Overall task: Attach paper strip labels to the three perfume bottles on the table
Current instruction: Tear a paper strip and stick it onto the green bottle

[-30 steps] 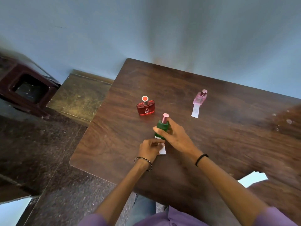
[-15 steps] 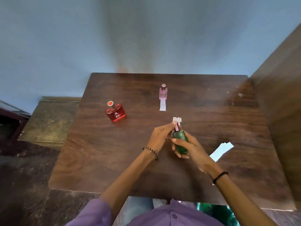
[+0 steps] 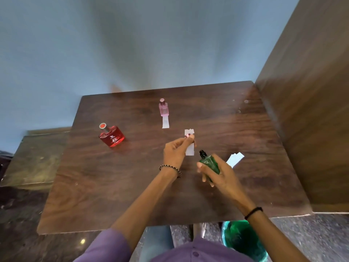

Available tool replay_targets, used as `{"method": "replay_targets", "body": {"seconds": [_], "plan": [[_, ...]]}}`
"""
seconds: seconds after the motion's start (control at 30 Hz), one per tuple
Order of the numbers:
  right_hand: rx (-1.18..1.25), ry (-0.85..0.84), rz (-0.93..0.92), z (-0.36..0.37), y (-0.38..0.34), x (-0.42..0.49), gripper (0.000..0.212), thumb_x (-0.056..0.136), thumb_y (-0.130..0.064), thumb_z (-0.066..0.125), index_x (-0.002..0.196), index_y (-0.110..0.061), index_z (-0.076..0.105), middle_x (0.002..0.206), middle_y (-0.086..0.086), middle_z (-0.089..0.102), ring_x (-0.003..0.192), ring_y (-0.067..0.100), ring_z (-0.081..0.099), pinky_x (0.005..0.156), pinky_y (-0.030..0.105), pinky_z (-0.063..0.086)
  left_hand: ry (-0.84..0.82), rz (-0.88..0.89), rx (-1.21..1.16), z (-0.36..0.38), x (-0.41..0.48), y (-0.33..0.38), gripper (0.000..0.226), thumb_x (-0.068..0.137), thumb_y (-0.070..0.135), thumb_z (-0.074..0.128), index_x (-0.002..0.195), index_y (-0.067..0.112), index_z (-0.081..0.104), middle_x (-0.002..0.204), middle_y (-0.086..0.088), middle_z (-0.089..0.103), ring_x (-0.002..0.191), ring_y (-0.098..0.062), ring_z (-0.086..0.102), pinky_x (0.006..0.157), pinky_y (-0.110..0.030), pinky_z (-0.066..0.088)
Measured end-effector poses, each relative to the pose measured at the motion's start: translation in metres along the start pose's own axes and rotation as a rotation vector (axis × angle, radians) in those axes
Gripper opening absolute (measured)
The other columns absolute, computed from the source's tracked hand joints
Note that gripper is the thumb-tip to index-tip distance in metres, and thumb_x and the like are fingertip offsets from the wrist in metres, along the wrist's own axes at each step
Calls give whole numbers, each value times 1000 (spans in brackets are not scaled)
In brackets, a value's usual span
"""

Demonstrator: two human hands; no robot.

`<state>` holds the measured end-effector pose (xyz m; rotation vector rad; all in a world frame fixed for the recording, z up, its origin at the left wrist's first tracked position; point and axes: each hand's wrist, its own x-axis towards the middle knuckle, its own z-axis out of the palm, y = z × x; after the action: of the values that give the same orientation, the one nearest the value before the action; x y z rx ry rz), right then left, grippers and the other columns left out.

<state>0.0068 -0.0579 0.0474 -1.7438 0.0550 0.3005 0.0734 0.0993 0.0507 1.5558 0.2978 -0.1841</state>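
Now: cap and strip in one hand, green bottle in the other

Currently the right hand [image 3: 219,173] is wrapped around the body of the green perfume bottle [image 3: 209,163], fingers closed on its lower half, holding it tilted above the wooden table [image 3: 117,186] with its bare black spray nozzle pointing up and away from the person. Just up and to the left of that grip, the left hand [image 3: 174,151] pinches a white paper strip [image 3: 189,141] together with a small pink cap [image 3: 187,136] between thumb and fingertips; the strip sticks out above and below the pinch, and its lower end hangs close to the nozzle without touching it. Whether the strip is threaded through the cap cannot be told.

Beyond the left hand's grip, farther across the table, the pink perfume bottle [image 3: 163,108] stands upright with a paper strip label [image 3: 165,122] trailing from its base toward the person. Well off to the left of both hands, the red perfume bottle [image 3: 111,136] sits on the table with its red-topped cap on and no strip visible on it. Just behind the right hand, spare paper strips [image 3: 235,159] lie on the tabletop.

A beaded bracelet [image 3: 170,168] circles the left wrist and a black band [image 3: 253,212] the right. A wooden panel [image 3: 309,110] rises along the table's right side
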Motion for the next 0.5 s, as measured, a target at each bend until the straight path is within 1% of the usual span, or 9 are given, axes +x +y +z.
{"method": "replay_targets", "body": {"seconds": [0.03, 0.07, 0.1, 0.17, 0.23, 0.37, 0.5], "plan": [[107, -18, 12, -2, 0, -3, 17, 94, -32, 67, 103, -19, 61, 85, 15, 74, 56, 37, 57, 46, 32, 41, -9, -19, -18, 0, 0, 3, 36, 86, 42, 69, 78, 9, 78, 87, -11, 77, 83, -15, 69, 90, -42, 53], [218, -32, 31, -5, -1, -6, 22, 95, -25, 66, 115, -21, 59, 94, 17, 74, 55, 35, 55, 43, 29, 37, -21, -36, -37, 1, -1, 5, 35, 87, 40, 68, 82, 7, 78, 89, -13, 77, 83, -17, 69, 88, -44, 54], [311, -48, 54, -8, -3, -8, 32, 96, -18, 64, 127, -23, 56, 100, 18, 74, 53, 30, 54, 40, 25, 33, -31, -53, -57, 2, -3, 7, 34, 88, 38, 68, 86, 5, 78, 91, -14, 77, 85, -20, 70, 87, -44, 55], [448, -91, 82, -13, -8, -11, 45, 97, -11, 59, 137, -29, 51, 105, 21, 72, 48, 23, 51, 37, 24, 25, -42, -88, -93, 6, -7, 7, 33, 89, 33, 67, 92, 2, 77, 94, -17, 76, 92, -27, 72, 85, -40, 56], [546, -141, 78, -20, -11, -13, 47, 97, -8, 54, 138, -31, 52, 106, 23, 70, 44, 20, 50, 37, 26, 19, -49, -117, -121, 11, -11, 6, 31, 89, 31, 68, 95, 2, 77, 95, -17, 76, 97, -30, 72, 82, -35, 58], [669, -193, 65, -29, -9, -14, 47, 96, -7, 53, 139, -27, 52, 104, 25, 66, 37, 15, 47, 35, 27, 14, -66, -144, -157, 22, -19, 8, 26, 90, 27, 67, 91, 3, 77, 95, -19, 76, 85, -24, 72, 73, -28, 59], [747, -191, 104, -37, -10, -11, 46, 89, -13, 52, 134, -23, 56, 88, 22, 62, 32, 15, 45, 32, 24, 8, -82, -158, -173, 28, -21, 12, 29, 91, 27, 66, 97, 1, 76, 98, -20, 75, 87, -23, 72, 73, -27, 60]]}}
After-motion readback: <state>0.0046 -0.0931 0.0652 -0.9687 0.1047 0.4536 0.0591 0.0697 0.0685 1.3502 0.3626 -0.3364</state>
